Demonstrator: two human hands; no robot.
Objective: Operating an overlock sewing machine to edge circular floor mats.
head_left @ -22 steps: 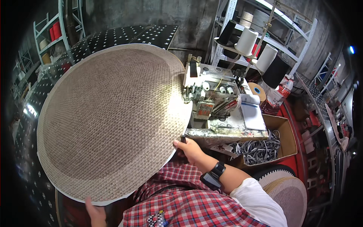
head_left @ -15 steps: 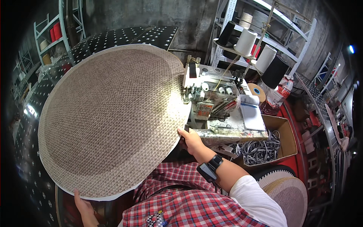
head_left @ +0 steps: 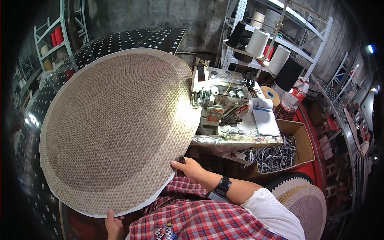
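Rug (head_left: 116, 128) edge has turned slightly on the table (head_left: 120, 40); I keep my right hand (head_left: 188, 168) and left hand (head_left: 115, 225), well apart, gripping its near rim beside the sewing machine (head_left: 216, 100).

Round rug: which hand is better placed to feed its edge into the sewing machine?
Probably the right hand: it grips the round rug edge nearest the sewing machine. The left hand holds the near rim.

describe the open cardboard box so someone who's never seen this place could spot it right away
Start at the big round woven rug and move right, past the sewing machine on its work table. The cardboard box sits just beyond and below the table's right edge. It alone is brown, open-topped and heaped with tangled black-and-white strips.
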